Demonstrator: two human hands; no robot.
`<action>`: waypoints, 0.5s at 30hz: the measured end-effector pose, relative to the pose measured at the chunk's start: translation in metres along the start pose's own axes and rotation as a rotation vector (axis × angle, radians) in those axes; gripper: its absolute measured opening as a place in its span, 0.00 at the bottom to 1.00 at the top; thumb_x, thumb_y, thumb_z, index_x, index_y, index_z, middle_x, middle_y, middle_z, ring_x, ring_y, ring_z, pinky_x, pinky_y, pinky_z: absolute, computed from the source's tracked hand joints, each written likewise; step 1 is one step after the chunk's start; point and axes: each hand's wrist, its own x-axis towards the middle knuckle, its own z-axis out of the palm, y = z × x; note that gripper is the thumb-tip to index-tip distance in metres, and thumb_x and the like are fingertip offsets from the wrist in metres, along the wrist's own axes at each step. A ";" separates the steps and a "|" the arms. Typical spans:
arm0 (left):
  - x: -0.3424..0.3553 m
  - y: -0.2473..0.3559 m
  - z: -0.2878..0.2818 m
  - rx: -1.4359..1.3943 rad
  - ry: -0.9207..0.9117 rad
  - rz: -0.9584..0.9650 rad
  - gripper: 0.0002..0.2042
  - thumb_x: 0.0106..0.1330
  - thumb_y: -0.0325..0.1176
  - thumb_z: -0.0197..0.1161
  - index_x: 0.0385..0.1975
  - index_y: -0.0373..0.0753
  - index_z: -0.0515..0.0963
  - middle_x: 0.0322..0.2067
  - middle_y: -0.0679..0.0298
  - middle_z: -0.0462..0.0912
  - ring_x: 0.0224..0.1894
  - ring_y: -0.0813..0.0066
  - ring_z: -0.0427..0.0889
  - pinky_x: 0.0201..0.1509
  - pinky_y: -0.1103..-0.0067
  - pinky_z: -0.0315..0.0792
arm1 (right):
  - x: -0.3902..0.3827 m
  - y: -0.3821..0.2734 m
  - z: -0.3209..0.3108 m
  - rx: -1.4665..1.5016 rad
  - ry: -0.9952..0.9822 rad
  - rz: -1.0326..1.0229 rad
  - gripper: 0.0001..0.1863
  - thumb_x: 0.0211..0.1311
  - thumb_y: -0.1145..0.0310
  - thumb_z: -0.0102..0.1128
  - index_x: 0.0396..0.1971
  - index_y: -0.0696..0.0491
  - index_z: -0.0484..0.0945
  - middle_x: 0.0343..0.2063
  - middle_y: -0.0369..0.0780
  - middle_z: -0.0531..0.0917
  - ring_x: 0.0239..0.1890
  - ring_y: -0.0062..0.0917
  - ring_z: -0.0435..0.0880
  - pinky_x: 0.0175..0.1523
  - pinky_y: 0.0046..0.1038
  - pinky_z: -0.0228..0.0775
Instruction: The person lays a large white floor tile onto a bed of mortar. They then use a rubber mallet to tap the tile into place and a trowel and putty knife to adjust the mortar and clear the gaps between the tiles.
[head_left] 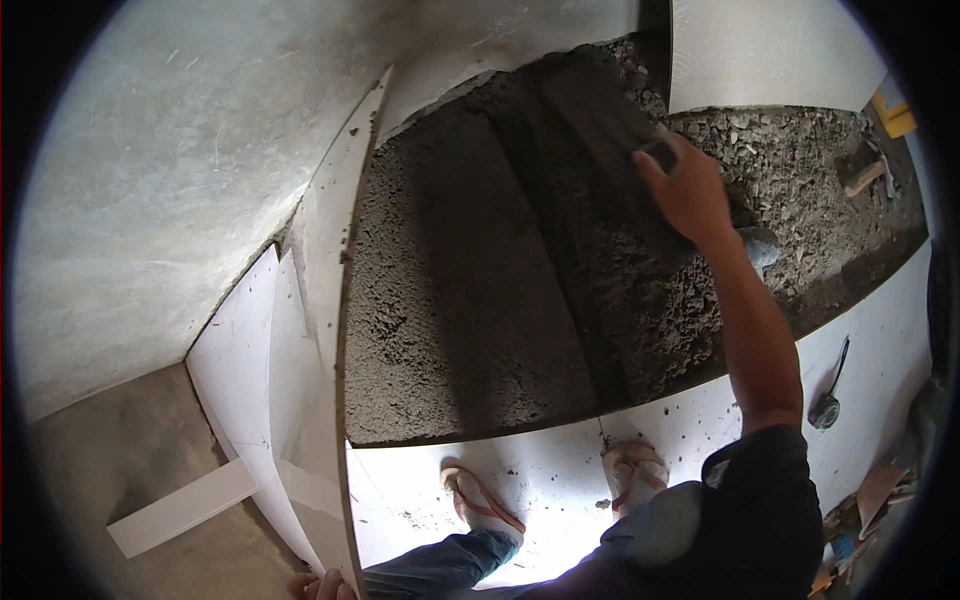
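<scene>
My right hand is over a bed of dark, spread grey mortar, its fingers bent and apart, with nothing clearly in them. A grey tool, perhaps a trowel, lies partly hidden behind my right wrist. At the bottom edge my left hand grips the edge of a tall pale panel, like a large tile, standing tilted along the mortar's left side. Rougher, crumbly mortar lies to the right.
My sandalled feet stand on white tiles. A dark coiled tool lies right. A concrete wall, leaning white panels and a white strip are left. A handled tool and yellow object are far right.
</scene>
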 end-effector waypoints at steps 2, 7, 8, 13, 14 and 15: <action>0.009 -0.018 -0.027 -0.066 -0.459 0.309 0.20 0.71 0.44 0.49 0.53 0.35 0.69 0.44 0.53 0.78 0.41 0.66 0.79 0.42 0.61 0.67 | -0.007 0.021 -0.016 -0.210 0.061 0.098 0.25 0.61 0.55 0.58 0.52 0.57 0.72 0.42 0.52 0.81 0.47 0.47 0.79 0.50 0.42 0.72; 0.013 -0.009 -0.010 -0.187 -0.728 0.592 0.15 0.71 0.38 0.46 0.47 0.34 0.70 0.47 0.48 0.73 0.24 0.68 0.73 0.35 0.69 0.73 | -0.020 0.044 -0.008 -0.352 0.073 0.185 0.26 0.64 0.55 0.54 0.56 0.55 0.66 0.46 0.50 0.78 0.47 0.47 0.79 0.50 0.43 0.72; 0.014 -0.010 -0.005 -0.226 -0.673 0.656 0.14 0.67 0.37 0.52 0.50 0.42 0.69 0.50 0.48 0.72 0.24 0.75 0.71 0.30 0.75 0.71 | -0.020 0.046 -0.002 -0.342 0.063 0.190 0.26 0.65 0.55 0.53 0.56 0.55 0.65 0.47 0.50 0.77 0.47 0.47 0.79 0.50 0.43 0.72; 0.006 -0.002 -0.004 -0.120 -0.686 0.677 0.19 0.56 0.34 0.59 0.49 0.50 0.68 0.50 0.50 0.73 0.20 0.77 0.70 0.27 0.79 0.69 | -0.042 -0.035 0.020 0.091 0.062 0.131 0.24 0.67 0.54 0.47 0.53 0.59 0.68 0.43 0.55 0.78 0.47 0.50 0.78 0.50 0.44 0.71; 0.005 -0.001 -0.003 -0.107 -0.683 0.662 0.14 0.61 0.36 0.57 0.47 0.51 0.69 0.51 0.54 0.74 0.23 0.79 0.70 0.31 0.78 0.71 | -0.039 -0.042 0.023 0.232 -0.042 0.160 0.24 0.67 0.54 0.46 0.51 0.59 0.69 0.42 0.54 0.79 0.46 0.48 0.79 0.48 0.43 0.71; 0.003 -0.001 -0.002 -0.092 -0.682 0.647 0.09 0.66 0.39 0.56 0.45 0.51 0.70 0.51 0.59 0.75 0.26 0.80 0.70 0.35 0.78 0.72 | -0.034 -0.047 0.032 0.374 -0.148 0.187 0.24 0.68 0.54 0.45 0.49 0.60 0.71 0.40 0.54 0.80 0.45 0.47 0.80 0.47 0.42 0.71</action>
